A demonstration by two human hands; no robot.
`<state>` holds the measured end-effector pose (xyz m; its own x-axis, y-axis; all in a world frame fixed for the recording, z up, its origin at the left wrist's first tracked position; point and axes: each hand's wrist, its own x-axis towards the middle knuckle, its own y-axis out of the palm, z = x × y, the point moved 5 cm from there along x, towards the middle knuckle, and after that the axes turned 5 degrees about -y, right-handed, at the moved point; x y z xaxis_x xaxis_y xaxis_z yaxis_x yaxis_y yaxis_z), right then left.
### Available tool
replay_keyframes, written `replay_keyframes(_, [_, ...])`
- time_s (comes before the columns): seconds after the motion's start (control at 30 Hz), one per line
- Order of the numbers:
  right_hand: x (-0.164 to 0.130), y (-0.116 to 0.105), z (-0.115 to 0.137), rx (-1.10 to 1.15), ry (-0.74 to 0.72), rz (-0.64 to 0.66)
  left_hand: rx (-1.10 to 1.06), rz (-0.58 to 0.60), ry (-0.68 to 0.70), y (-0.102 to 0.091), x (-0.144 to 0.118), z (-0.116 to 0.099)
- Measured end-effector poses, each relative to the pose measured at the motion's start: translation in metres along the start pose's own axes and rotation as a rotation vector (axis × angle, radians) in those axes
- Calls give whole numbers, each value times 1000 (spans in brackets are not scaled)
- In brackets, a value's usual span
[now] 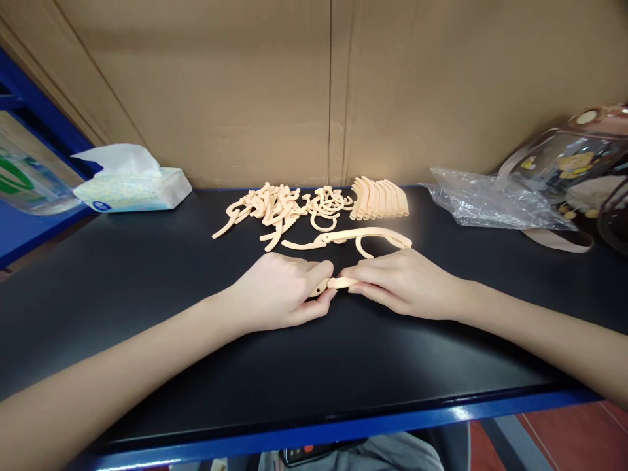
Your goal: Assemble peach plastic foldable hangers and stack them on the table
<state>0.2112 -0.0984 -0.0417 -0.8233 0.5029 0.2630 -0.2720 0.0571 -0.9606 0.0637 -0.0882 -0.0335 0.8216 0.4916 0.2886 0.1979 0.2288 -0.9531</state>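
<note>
Over the black tabletop, my left hand (287,288) is closed, pinching a beige plastic hanger piece (318,288) with a dark hole in it. My right hand (409,284) is closed on a second beige hanger piece (342,282), whose end meets the first between my fingertips. Whether the two are joined, I cannot tell; my fingers cover most of both. Just beyond my hands lies a beige folding hanger (363,233) with curved arms and a hook. Behind it are a heap of curved hanger arms (275,206), a small pile of hooks (326,203) and a row of wider hanger pieces (380,198).
A tissue pack (135,186) stands at the back left, near a clear container (34,176). At the back right lie a crumpled clear plastic bag (495,199) and a transparent bag with a strap (574,160). A cardboard wall (245,91) bounds the black table (294,379).
</note>
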Motion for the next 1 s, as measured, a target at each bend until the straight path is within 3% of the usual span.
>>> replay_keyframes(0.13, [0, -6, 3, -32, -36, -61, -64, -8, 61, -3, 0, -5])
replay_keyframes(0.23, [-1, -18, 2, -26, -40, -215, -47, -24, 52, -5, 0, -7])
replay_keyframes(0.4, [-4, -39, -12, -137, 105, -450, 22, -81, 35, -8, -1, -6])
replay_keyframes(0.6, [-6, -31, -37, -15, 322, -355, 105, -148, 66, -13, -1, -3])
replay_keyframes(0.7, [-6, -22, -45, 42, 359, -303, 109, -146, 147, -12, -3, -5])
replay_keyframes(0.83, [-8, -19, -49, 61, 385, -327, 97, -131, 229, -13, -6, -10])
replay_keyframes(1.0, [-10, -20, -53, 41, 410, -350, 135, -148, 182, -16, -3, -7])
